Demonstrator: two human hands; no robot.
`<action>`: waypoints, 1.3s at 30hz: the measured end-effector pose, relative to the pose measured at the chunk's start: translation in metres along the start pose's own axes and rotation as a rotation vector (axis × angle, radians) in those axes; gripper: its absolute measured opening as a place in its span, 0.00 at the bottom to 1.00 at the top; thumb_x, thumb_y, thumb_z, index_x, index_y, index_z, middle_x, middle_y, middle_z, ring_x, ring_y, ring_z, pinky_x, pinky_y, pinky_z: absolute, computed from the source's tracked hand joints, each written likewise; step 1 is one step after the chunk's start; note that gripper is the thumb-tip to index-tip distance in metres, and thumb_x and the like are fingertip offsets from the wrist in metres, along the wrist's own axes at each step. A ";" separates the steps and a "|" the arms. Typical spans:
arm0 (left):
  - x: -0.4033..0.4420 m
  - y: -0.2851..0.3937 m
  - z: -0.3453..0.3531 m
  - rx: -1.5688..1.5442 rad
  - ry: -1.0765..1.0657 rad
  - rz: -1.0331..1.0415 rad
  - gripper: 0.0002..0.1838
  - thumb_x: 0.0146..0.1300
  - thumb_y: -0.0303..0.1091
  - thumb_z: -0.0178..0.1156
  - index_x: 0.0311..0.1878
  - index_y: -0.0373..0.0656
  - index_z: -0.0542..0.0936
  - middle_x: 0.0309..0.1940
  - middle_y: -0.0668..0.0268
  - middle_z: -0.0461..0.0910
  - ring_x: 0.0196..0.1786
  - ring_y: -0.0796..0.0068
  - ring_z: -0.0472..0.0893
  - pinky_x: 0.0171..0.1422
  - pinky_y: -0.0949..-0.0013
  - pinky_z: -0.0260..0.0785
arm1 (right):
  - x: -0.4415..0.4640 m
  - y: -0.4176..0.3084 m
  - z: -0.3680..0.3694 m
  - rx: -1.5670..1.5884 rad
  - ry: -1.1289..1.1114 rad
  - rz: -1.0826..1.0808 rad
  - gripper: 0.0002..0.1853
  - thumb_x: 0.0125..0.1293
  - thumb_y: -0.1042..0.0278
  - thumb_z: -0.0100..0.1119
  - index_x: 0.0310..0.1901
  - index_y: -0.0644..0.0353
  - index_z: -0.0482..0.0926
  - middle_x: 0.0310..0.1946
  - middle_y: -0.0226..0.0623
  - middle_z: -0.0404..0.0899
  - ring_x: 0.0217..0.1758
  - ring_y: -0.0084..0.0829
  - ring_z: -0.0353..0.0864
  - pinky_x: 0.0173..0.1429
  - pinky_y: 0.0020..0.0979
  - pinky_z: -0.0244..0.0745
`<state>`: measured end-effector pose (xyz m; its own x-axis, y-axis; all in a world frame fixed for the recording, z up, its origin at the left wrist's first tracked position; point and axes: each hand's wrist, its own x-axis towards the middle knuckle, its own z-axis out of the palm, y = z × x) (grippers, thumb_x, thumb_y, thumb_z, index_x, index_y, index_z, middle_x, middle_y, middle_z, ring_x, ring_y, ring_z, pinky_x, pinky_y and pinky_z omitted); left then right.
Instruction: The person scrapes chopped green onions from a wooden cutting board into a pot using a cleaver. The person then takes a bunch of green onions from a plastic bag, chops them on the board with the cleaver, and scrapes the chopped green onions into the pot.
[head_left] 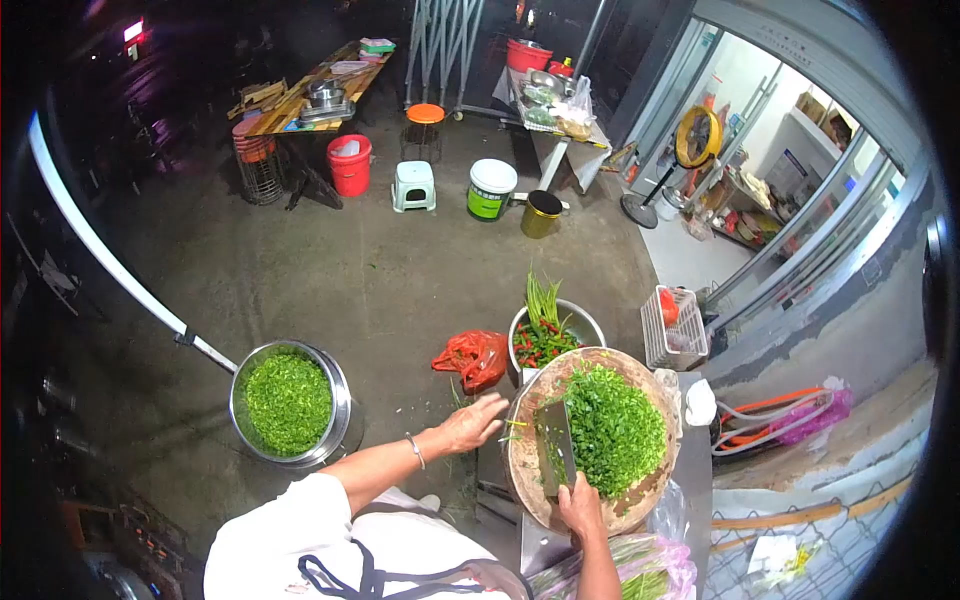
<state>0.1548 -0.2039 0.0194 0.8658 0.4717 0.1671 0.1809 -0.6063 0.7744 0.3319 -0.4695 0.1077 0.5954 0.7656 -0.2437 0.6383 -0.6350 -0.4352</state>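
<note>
My right hand is wrapped round the handle of a cleaver, whose broad blade lies along the left side of a heap of chopped green herbs. Beneath them is a thick round wooden chopping board. At the board's left rim is my left hand, fingers stretched out and nothing in them. A few green stalk pieces stick out just past its fingertips. To the left, a metal pot is filled with chopped greens.
Behind the board sits a metal bowl of red and green chillies and long green stalks. A red plastic bag lies beside it. A white basket stands to the right; bagged stalks lie near me. Stools, buckets and tables stand farther back.
</note>
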 end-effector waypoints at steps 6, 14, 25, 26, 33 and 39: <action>0.001 0.000 -0.024 -0.002 -0.010 0.006 0.21 0.71 0.37 0.60 0.66 0.48 0.80 0.72 0.53 0.73 0.73 0.55 0.73 0.76 0.49 0.66 | -0.004 0.003 0.013 0.029 0.069 -0.032 0.15 0.67 0.68 0.62 0.51 0.65 0.75 0.38 0.61 0.85 0.46 0.64 0.85 0.50 0.54 0.79; -0.107 -0.130 -0.049 0.202 0.203 -0.389 0.51 0.51 0.37 0.76 0.79 0.55 0.62 0.79 0.43 0.51 0.80 0.35 0.52 0.81 0.33 0.48 | -0.014 0.002 0.041 0.071 0.210 -0.101 0.14 0.67 0.72 0.61 0.53 0.65 0.74 0.34 0.57 0.85 0.42 0.61 0.86 0.47 0.51 0.79; -0.469 -0.331 -0.121 0.009 0.971 -1.698 0.58 0.53 0.34 0.78 0.81 0.34 0.51 0.80 0.44 0.54 0.81 0.43 0.54 0.86 0.47 0.43 | -0.017 -0.013 0.049 -0.106 0.202 -0.061 0.17 0.69 0.76 0.57 0.58 0.68 0.73 0.32 0.49 0.84 0.38 0.47 0.88 0.46 0.45 0.80; -0.483 -0.340 -0.117 -0.063 0.971 -1.765 0.57 0.53 0.34 0.77 0.81 0.32 0.51 0.80 0.45 0.55 0.81 0.44 0.56 0.86 0.48 0.43 | -0.016 -0.015 0.049 -0.081 0.197 -0.027 0.16 0.69 0.75 0.57 0.57 0.67 0.73 0.30 0.45 0.82 0.35 0.41 0.85 0.42 0.42 0.79; -0.527 -0.407 -0.043 -1.037 1.302 -1.684 0.41 0.58 0.36 0.67 0.74 0.42 0.63 0.70 0.51 0.67 0.70 0.49 0.70 0.68 0.42 0.68 | -0.004 0.042 0.054 -0.021 0.191 -0.014 0.12 0.70 0.76 0.55 0.54 0.66 0.73 0.24 0.30 0.76 0.23 0.24 0.76 0.27 0.31 0.73; -0.540 -0.435 -0.018 -1.329 1.461 -1.513 0.25 0.59 0.28 0.61 0.61 0.41 0.71 0.57 0.50 0.75 0.57 0.48 0.79 0.57 0.37 0.78 | -0.006 0.044 0.047 -0.387 0.050 0.221 0.32 0.76 0.47 0.56 0.71 0.65 0.72 0.66 0.64 0.75 0.69 0.63 0.72 0.74 0.51 0.65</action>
<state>-0.3996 -0.1829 -0.3965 -0.3075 0.2875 -0.9071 -0.6496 0.6331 0.4209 0.3334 -0.4975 0.0488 0.7545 0.6076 -0.2479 0.6234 -0.7817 -0.0186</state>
